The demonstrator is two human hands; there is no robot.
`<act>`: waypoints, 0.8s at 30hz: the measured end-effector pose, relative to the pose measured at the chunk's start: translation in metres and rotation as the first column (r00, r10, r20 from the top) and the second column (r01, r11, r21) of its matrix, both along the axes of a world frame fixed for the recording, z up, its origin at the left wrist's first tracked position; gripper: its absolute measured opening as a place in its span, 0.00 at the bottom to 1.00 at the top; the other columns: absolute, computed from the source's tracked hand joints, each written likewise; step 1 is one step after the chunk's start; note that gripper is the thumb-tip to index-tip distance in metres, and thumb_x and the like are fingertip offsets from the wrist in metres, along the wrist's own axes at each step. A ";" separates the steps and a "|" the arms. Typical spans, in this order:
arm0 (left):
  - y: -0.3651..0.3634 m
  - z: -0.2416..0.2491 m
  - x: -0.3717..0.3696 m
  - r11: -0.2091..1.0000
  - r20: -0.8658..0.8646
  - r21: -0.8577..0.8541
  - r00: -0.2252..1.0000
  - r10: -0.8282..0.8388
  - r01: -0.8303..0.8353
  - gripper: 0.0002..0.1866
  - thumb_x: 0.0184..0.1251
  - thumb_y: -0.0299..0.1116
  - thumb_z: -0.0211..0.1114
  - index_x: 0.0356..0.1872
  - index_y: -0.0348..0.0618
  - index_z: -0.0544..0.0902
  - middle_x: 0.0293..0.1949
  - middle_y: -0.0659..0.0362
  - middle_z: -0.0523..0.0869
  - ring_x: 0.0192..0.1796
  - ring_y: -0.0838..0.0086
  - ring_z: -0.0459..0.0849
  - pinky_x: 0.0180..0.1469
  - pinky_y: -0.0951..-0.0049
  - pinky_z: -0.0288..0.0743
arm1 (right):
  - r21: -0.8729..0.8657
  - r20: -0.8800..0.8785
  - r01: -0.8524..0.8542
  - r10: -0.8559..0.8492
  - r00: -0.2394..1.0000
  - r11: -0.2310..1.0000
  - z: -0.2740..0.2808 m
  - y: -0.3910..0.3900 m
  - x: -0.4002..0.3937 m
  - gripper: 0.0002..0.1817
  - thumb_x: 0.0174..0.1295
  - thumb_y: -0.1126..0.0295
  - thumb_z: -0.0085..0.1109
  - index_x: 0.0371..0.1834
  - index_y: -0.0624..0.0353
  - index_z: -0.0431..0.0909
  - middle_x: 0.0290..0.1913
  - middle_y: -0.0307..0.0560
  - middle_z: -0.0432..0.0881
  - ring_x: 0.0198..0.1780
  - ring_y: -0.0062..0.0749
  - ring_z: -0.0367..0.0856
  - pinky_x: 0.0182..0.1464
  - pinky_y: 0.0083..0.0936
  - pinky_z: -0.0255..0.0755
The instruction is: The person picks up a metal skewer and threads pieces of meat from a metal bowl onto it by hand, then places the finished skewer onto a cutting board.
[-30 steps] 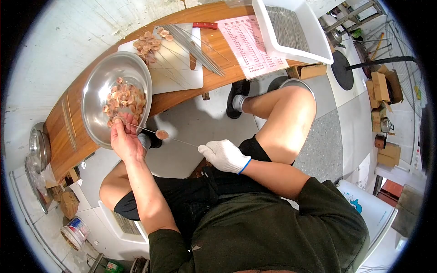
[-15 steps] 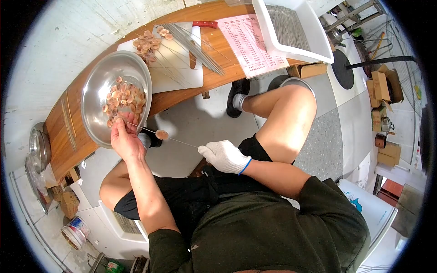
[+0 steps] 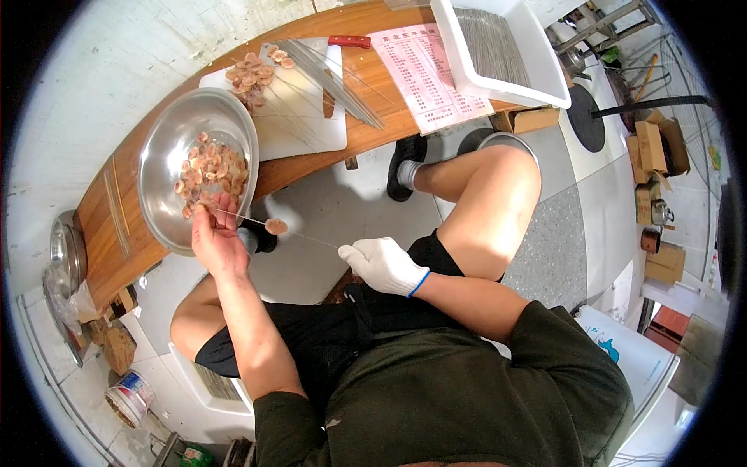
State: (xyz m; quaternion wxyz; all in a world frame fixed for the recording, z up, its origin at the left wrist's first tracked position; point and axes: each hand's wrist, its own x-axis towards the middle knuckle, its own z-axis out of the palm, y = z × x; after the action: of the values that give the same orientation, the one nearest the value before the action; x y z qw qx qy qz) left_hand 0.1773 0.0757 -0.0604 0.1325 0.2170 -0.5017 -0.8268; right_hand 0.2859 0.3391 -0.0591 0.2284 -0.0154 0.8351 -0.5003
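My bare left hand (image 3: 219, 243) is at the near edge of a steel bowl (image 3: 162, 167), pinching a small round brownish-pink food piece at the tip of a thin metal skewer (image 3: 311, 238). Partway along the skewer sits a threaded round piece (image 3: 275, 226). The skewer's other end is gripped by my right hand (image 3: 387, 267), in a white knit glove, above my lap. Many similar loose pieces (image 3: 214, 162) lie in the bowl. More pieces (image 3: 250, 76) are heaped on the white cutting board (image 3: 299, 140), beside a bundle of metal skewers (image 3: 334, 84).
A red-handled knife (image 3: 350, 41) lies at the board's far edge. Right of it are a pink printed sheet (image 3: 416, 74) and a white tub (image 3: 548, 74) of skewers on the wooden table (image 3: 373, 15). Stacked metal bowls (image 3: 68, 249) stand at far left.
Little differs: the bowl and my left hand have shifted very slightly. The skewer stays stretched between both hands with the threaded piece in about the same place.
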 end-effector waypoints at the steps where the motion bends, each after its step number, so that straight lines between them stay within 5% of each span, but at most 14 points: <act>1: 0.001 0.000 0.000 1.000 -0.009 0.021 1.000 -0.009 0.009 0.16 0.77 0.36 0.54 0.53 0.31 0.75 0.49 0.46 0.83 0.50 0.61 0.84 0.54 0.64 0.81 | 0.012 -0.010 0.001 -0.001 1.000 1.000 -0.001 0.001 0.000 0.28 0.72 0.51 0.44 0.23 0.63 0.77 0.25 0.61 0.79 0.33 0.59 0.79 0.38 0.44 0.72; 3: -0.003 -0.003 0.000 0.999 0.006 -0.012 0.999 -0.033 0.033 0.16 0.77 0.36 0.54 0.53 0.31 0.75 0.49 0.46 0.83 0.50 0.61 0.84 0.54 0.65 0.81 | 0.032 -0.025 -0.004 0.005 1.000 0.999 -0.002 0.000 0.002 0.28 0.73 0.51 0.44 0.21 0.62 0.77 0.22 0.56 0.79 0.29 0.52 0.80 0.37 0.39 0.73; 19: 0.008 -0.005 0.002 0.998 0.048 0.048 0.998 0.030 -0.033 0.12 0.76 0.35 0.55 0.41 0.35 0.80 0.44 0.52 0.85 0.46 0.66 0.85 0.50 0.68 0.80 | 0.070 -0.060 -0.028 0.032 0.998 0.997 -0.005 0.000 0.007 0.28 0.73 0.52 0.45 0.22 0.63 0.78 0.22 0.58 0.79 0.30 0.55 0.81 0.37 0.41 0.74; 24: 0.007 -0.009 0.003 0.999 0.047 0.028 0.999 0.023 -0.024 0.12 0.76 0.35 0.56 0.45 0.34 0.79 0.44 0.52 0.85 0.45 0.66 0.85 0.50 0.68 0.81 | 0.032 -0.047 -0.011 0.013 0.999 0.999 -0.001 0.000 0.004 0.28 0.73 0.52 0.44 0.21 0.63 0.77 0.22 0.58 0.79 0.29 0.55 0.80 0.37 0.41 0.74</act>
State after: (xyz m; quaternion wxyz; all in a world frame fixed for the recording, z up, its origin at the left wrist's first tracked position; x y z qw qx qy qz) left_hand 0.1802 0.0832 -0.0691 0.1272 0.2439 -0.4901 -0.8271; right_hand 0.2900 0.3394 -0.0602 0.2120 -0.0285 0.8478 -0.4852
